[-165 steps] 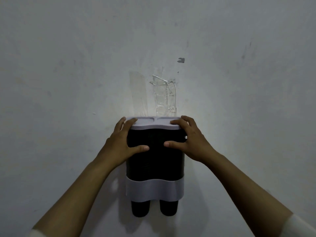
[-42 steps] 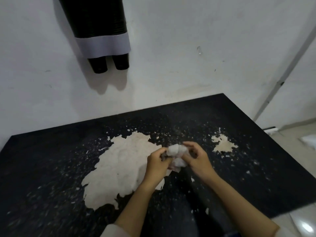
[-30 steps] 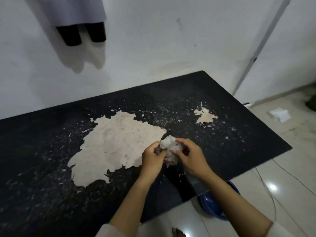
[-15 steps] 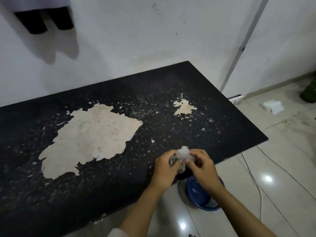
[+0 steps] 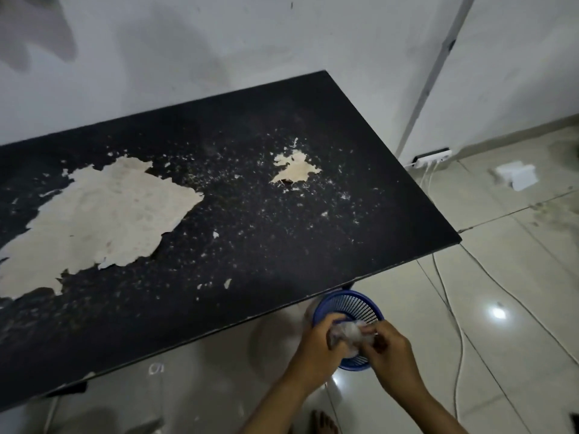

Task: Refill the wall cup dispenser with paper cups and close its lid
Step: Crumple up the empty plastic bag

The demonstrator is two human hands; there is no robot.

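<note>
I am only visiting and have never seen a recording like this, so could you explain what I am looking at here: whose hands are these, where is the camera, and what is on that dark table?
There is no machine here. A person wears one wide-angle camera on the head, looking forward and down, so the bare arms enter from the bottom edge. The left hand and right hand together hold a crumpled wad of clear plastic wrapping, gripped between the fingers of both. They hold it above a round blue plastic mesh basket standing on the glossy tiled floor, partly under the table's edge. The black table top carries nothing loose that I can make out; the pale patches are places where its dark coating has peeled. By the wall lies a white power strip with white cables running across the floor. The cup dispenser is out of view.
</note>
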